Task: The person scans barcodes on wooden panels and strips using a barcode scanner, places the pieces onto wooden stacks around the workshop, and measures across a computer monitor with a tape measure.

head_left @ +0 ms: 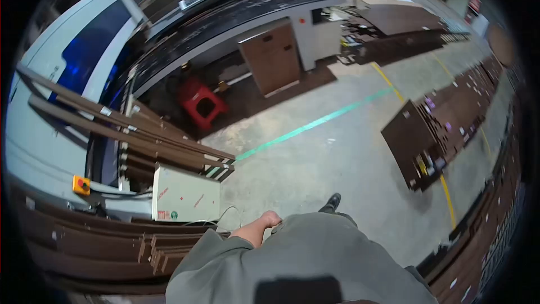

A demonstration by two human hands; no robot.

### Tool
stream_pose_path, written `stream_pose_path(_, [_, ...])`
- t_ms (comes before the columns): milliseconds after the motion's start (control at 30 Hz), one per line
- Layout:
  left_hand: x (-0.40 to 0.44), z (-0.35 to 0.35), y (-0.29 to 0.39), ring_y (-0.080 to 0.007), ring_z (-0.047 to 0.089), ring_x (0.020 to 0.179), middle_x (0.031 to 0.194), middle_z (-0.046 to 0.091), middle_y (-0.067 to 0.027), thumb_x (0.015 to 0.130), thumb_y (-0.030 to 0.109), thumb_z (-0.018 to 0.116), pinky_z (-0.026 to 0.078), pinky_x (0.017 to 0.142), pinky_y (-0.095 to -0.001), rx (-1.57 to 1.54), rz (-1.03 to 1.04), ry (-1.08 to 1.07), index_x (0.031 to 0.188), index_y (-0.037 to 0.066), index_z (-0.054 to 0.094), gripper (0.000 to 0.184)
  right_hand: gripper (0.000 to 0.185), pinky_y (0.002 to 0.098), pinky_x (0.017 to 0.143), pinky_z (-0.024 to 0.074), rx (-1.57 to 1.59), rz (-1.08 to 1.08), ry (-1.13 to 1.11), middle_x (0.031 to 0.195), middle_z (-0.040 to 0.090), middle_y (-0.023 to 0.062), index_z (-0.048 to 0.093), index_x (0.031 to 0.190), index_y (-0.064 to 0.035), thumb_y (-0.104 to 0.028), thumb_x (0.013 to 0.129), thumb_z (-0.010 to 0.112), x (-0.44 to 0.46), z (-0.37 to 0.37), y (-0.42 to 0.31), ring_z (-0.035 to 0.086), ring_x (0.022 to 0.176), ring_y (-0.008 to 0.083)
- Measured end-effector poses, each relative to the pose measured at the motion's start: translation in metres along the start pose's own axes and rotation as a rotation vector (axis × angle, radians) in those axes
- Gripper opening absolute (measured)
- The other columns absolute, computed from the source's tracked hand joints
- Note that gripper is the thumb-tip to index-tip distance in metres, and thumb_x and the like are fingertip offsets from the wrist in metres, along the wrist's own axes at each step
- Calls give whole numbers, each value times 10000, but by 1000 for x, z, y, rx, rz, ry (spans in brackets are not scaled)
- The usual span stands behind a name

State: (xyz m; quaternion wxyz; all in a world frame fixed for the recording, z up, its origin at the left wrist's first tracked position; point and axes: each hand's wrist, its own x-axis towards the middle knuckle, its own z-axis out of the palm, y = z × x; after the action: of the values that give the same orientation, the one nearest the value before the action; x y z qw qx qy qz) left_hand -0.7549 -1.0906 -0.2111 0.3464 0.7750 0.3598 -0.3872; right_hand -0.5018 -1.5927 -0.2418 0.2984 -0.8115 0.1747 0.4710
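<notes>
My left hand (270,219) hangs low beside my body, at the edge of my grey-green clothing (320,242). Its fingers look curled, but they are small and partly turned away, so I cannot make out whether they hold anything. Nearest to it on the left is a pale box (187,194) with red markings. My right hand does not show in the view. A dark shoe (333,200) stands on the floor in front of me.
Brown panels (163,135) lean at the left by a large white machine (62,39). A red stool (202,104) sits under the long black table (225,17). Stacked dark boards (413,146) stand right, past green floor tape (315,124). More boards line the right edge.
</notes>
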Motion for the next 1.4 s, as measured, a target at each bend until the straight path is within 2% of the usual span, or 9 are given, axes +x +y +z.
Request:
stream_pose_path(67, [38,-9,-16,-360,700,1103,1165,742,-191,896,391,541,554,943,-449,239,101,20,1034,103,802,412,344,415,595,452,-50,-53,30,686,608,95,645,849,-25,-347,908,751,54,-32,-67,593,627,231])
stream_pose_path(167, [23,-61,21,-357,717,1065,1109,755,-189,876,379,563,560,920,-455,-1,-39,211,994,103,809,389,374,410,575,432,12,-177,146,658,594,74,628,752,-43,-364,875,775,103,-74,-214,575,602,216])
stream_pose_path(367, [80,-113,100,-381,697,1099,1163,734,-194,849,334,592,552,918,-484,38,-26,52,1025,98,797,359,262,289,584,458,185,-590,81,801,641,-3,669,1077,-58,-246,914,749,98,-78,-496,601,673,104])
stream_pose_path(467, [135,-125,116,-381,689,1113,1189,725,-193,876,350,556,546,929,-477,51,48,64,1062,101,788,388,309,317,606,451,198,-580,-5,811,648,8,691,1019,-53,-321,895,783,88,-57,-563,580,690,110])
stream_pose_path(633, [211,-244,160,-363,677,1159,1205,724,-191,919,396,515,530,984,-458,151,122,-47,1067,88,782,434,326,359,652,496,-8,-476,32,850,686,61,710,1018,-31,-315,881,794,166,-49,-543,618,737,179])
stream_pose_path(1000, [441,-517,251,-381,717,1057,1120,738,-243,822,397,656,556,947,-430,-223,55,233,1072,37,766,452,427,405,673,529,472,194,270,967,707,110,682,1179,-12,-267,866,819,147,-96,-458,645,831,200])
stream_pose_path(1167, [515,-530,329,-364,734,999,1042,750,-245,838,426,664,556,905,-432,-221,186,183,1045,51,787,446,476,402,740,564,300,262,169,1029,741,168,703,1185,-4,-370,887,758,169,-103,-524,717,872,234])
stream_pose_path(1367, [482,-555,426,-206,694,782,816,742,-119,872,324,686,554,742,-367,-214,267,55,971,38,796,322,421,442,709,566,362,-173,46,934,737,144,729,1113,-11,-366,887,741,279,-180,-635,715,828,257])
stream_pose_path(1400, [486,-559,430,-189,681,775,800,734,-106,868,295,685,549,730,-353,-193,343,69,954,24,794,304,401,438,687,560,423,66,91,899,728,126,729,1105,-6,-339,884,766,264,-212,-702,702,799,243])
